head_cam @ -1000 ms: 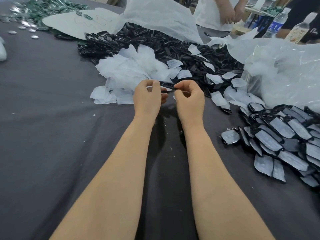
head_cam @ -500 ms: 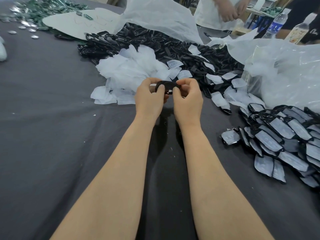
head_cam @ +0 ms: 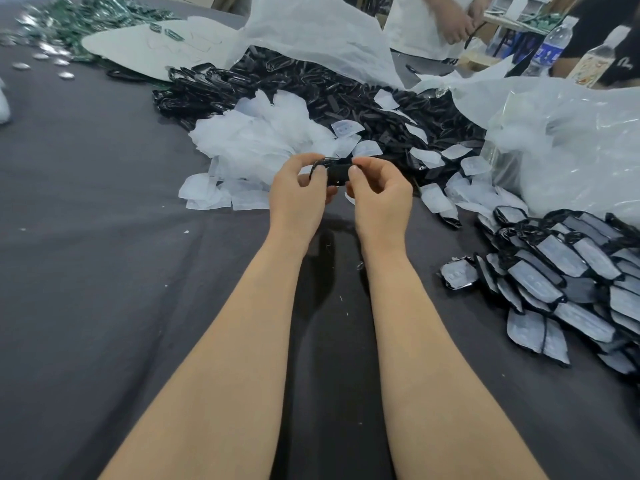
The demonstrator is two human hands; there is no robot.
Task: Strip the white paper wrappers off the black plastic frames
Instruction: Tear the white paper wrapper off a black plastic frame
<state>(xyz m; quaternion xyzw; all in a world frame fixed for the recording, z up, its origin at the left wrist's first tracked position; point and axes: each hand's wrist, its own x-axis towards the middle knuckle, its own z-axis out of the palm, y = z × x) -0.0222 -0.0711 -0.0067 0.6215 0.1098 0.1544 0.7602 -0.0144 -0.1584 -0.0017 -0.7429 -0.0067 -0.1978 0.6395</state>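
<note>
Head view, hands: the left hand (head_cam: 298,195) and the right hand (head_cam: 379,199) are raised together over the table (head_cam: 86,237), fingers curled, each pinching one end of a single black frame (head_cam: 334,173).
Held frame: it hangs between the two thumbs and looks black on the side facing the camera; I cannot tell whether any paper is left on its far side.
Done so far: a heap of loose white wrappers (head_cam: 263,143) lies just beyond the hands, and behind it a broad pile of bare black frames (head_cam: 311,88) spreads under a white sheet (head_cam: 311,32).
Left to do: a stack of wrapped frames (head_cam: 571,271) sits to the right, near the right forearm, with pale paper showing inside the black rims.
Progress, as a judgement: the bare pile looks larger than the wrapped stack, so the job seems past halfway. The clear plastic bag (head_cam: 571,143) may hold more; its contents are unclear.
Background: another person's hands (head_cam: 450,19) work at the far edge.
</note>
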